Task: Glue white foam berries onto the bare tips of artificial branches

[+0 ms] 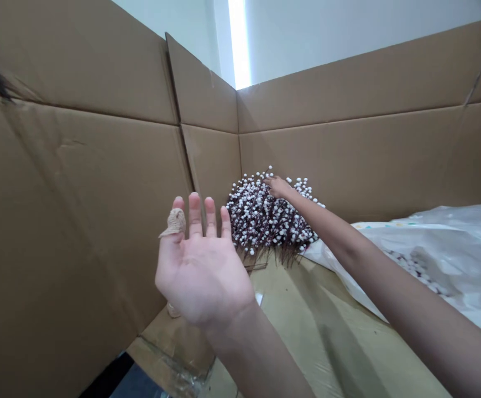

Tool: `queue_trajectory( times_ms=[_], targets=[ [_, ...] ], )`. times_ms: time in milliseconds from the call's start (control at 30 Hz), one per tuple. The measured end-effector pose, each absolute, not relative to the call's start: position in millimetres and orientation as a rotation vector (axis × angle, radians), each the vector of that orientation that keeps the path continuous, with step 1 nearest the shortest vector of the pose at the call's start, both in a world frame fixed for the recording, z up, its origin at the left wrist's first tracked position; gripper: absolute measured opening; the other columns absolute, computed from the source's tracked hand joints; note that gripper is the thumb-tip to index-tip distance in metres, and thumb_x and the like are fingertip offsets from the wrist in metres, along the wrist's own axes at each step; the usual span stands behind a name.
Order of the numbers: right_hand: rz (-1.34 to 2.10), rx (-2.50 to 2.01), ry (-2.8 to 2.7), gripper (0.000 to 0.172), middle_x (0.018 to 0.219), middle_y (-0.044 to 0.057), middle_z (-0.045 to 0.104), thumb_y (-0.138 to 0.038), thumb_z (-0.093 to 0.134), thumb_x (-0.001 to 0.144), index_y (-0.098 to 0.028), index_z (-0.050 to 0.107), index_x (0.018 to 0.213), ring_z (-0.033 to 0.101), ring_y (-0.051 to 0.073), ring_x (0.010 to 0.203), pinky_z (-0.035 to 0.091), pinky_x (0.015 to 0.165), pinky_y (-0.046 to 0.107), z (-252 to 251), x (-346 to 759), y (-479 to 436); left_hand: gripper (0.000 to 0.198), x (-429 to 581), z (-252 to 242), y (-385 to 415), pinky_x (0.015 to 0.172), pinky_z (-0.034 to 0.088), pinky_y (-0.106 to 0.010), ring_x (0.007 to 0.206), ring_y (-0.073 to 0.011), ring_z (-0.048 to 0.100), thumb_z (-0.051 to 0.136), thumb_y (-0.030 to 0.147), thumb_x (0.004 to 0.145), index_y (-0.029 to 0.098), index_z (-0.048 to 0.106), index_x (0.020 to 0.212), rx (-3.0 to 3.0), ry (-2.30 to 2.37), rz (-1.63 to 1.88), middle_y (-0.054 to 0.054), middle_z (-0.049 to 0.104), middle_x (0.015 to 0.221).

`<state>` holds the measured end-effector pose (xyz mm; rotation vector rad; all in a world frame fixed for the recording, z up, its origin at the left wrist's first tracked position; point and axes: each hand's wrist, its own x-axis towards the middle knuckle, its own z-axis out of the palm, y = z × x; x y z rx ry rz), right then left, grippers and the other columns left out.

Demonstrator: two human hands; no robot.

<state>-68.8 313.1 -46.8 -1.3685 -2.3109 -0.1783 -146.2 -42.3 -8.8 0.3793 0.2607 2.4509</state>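
Observation:
My left hand (207,271) is raised in the foreground with the palm turned up and the fingers stretched apart; it holds nothing. Beige tape (177,221) wraps its thumb. Farther off, my right hand (278,187) reaches to the top of a heap of artificial berry stems (261,215) with white berries and dark reddish stalks. Its fingers are curled in at a berry stem (270,167) there, the fingertips partly hidden among the berries. The heap leans in the corner, its stalk ends pointing toward me.
Tall cardboard walls (348,160) meet in a corner behind the heap. On the right, a crumpled clear plastic bag (464,260) holds more white berries. Brown cardboard (290,320) covers the surface below. A small beige roll (173,310) shows behind my left hand.

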Motion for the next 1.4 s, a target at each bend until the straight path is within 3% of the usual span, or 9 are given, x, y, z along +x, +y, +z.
queue_trajectory(
  times_ms=[133,267,467,600,800,967,1167,1267,1400],
  targets=[
    [-0.31,-1.374,-2.351,0.043,0.142,0.012,0.045,-0.02,0.05,0.091,-0.021,0.048,0.134,0.045,0.029,0.126,0.043,0.1,0.046,-44.4,-71.6,327.7,0.015,-144.1,-9.1,-43.0,0.099,0.045,-0.041,0.104,-0.0203,0.061,0.052,0.028,0.078,0.02,0.063,0.083,0.399,0.288,2.478,-0.005,0.062,0.106],
    [-0.367,-1.376,-2.4,0.056,0.146,0.008,0.043,-0.006,0.042,0.086,-0.027,0.046,0.138,0.047,0.029,0.125,0.046,0.096,0.039,-46.9,-78.8,329.5,0.012,-142.1,-10.3,-39.4,0.099,0.046,-0.04,0.103,-0.0189,0.061,0.053,0.027,0.078,0.021,0.062,0.082,0.443,0.28,2.467,-0.003,0.063,0.102],
    [-0.401,-1.475,-2.427,0.044,0.155,0.009,0.024,-0.006,0.041,0.086,-0.019,0.061,0.123,0.032,0.038,0.134,0.042,0.098,0.052,-61.8,-85.8,329.7,0.015,-146.6,-16.2,-35.5,0.099,0.044,-0.039,0.114,-0.0214,0.055,0.049,0.033,0.081,0.023,0.058,0.087,0.59,0.342,2.428,-0.003,0.06,0.111],
    [-0.399,-1.537,-2.465,0.033,0.149,0.012,0.035,-0.016,0.05,0.089,-0.018,0.062,0.12,0.034,0.036,0.134,0.037,0.102,0.058,-68.4,-87.3,335.8,0.017,-151.9,-20.0,-36.7,0.099,0.044,-0.038,0.119,-0.023,0.052,0.049,0.037,0.08,0.025,0.057,0.089,0.696,0.393,2.399,-0.003,0.059,0.113],
    [-0.43,-1.55,-2.489,0.035,0.143,0.009,0.043,-0.027,0.057,0.089,-0.02,0.057,0.123,0.033,0.031,0.135,0.028,0.107,0.06,-70.8,-88.9,337.0,0.017,-151.8,-19.0,-37.4,0.097,0.045,-0.038,0.118,-0.0235,0.052,0.049,0.037,0.079,0.026,0.057,0.089,0.725,0.424,2.398,-0.004,0.06,0.107],
    [-0.437,-1.55,-2.49,0.034,0.138,0.009,0.047,-0.029,0.058,0.089,-0.018,0.057,0.121,0.042,0.028,0.129,0.033,0.105,0.056,-72.9,-89.0,331.0,0.016,-151.8,-17.5,-38.3,0.097,0.045,-0.037,0.116,-0.0229,0.053,0.049,0.036,0.078,0.025,0.056,0.088,0.729,0.438,2.413,-0.004,0.06,0.104],
    [-0.349,-1.495,-2.401,0.036,0.137,0.015,0.048,-0.011,0.048,0.09,-0.019,0.059,0.123,0.038,0.034,0.131,0.03,0.104,0.059,-67.6,-82.5,321.1,0.016,-151.7,-17.5,-39.6,0.096,0.046,-0.036,0.113,-0.022,0.054,0.048,0.036,0.078,0.025,0.057,0.086,0.747,0.451,2.415,-0.003,0.061,0.101],
    [-0.266,-1.439,-2.344,0.046,0.134,0.017,0.051,-0.006,0.043,0.087,-0.02,0.056,0.128,0.044,0.033,0.126,0.036,0.101,0.052,-58.3,-77.1,319.3,0.015,-151.1,-16.6,-39.6,0.095,0.046,-0.036,0.112,-0.0219,0.055,0.048,0.036,0.079,0.026,0.057,0.084,0.772,0.47,2.416,-0.003,0.061,0.1],
    [-0.134,-1.378,-2.285,0.048,0.131,0.017,0.053,-0.011,0.042,0.088,-0.017,0.05,0.135,0.05,0.028,0.121,0.04,0.1,0.038,-42.4,-68.4,320.7,0.014,-150.2,-14.9,-39.9,0.095,0.046,-0.035,0.111,-0.0212,0.055,0.047,0.035,0.079,0.026,0.057,0.082,0.751,0.477,2.426,-0.002,0.061,0.1]
  ],
)
